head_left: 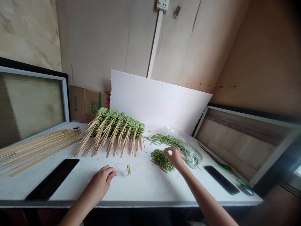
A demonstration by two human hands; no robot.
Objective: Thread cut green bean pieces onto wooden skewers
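Observation:
My left hand (104, 176) is closed around the end of a thin bamboo skewer (121, 171) low over the white table. Two short green bean pieces (128, 169) sit side by side across that skewer, near its middle. My right hand (174, 157) is at the pile of cut green bean pieces (161, 159), its thumb and forefinger bent into a ring with the tips together. Whether a piece is between those fingertips is too small to make out. Long uncut green beans (164, 139) lie in a clear plastic bag (196, 157) behind my right hand.
Filled bean skewers (117, 122) are stacked at the back, their bare ends pointing forward. Loose bamboo skewers (39, 146) lie at the left. A black phone (54, 180), another dark flat device (221, 180) and scissors (223, 166) rest on the table (145, 191). A white board (155, 100) stands behind.

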